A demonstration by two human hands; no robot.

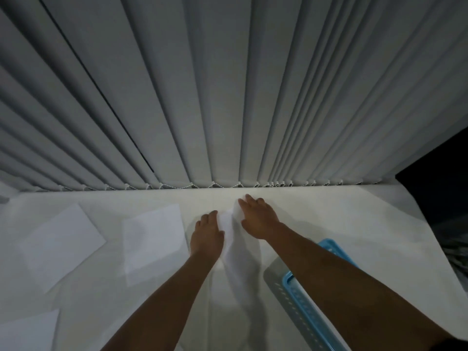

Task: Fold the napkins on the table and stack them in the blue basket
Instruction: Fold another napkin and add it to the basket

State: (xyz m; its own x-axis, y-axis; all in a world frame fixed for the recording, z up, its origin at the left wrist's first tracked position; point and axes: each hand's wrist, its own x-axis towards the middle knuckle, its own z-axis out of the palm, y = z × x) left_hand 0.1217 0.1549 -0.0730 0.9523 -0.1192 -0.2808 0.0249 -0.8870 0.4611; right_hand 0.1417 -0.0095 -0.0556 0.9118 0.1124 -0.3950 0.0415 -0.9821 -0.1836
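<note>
Both hands press flat on a white napkin (234, 247): left hand (206, 235) at its 9 o'clock, right hand (258, 217) toward 1; it looks folded.

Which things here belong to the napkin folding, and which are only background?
Job:
- napkin under both hands
- left hand
- right hand
- flat napkin, middle
- flat napkin, left
- napkin at bottom left corner
- blue basket
- table

Background:
- blinds

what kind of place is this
Probably a room in a home or office, at a white table pushed against a window. Grey vertical blinds with a bead chain hang just behind it, and paper napkins and a blue basket lie on the tabletop.
</note>
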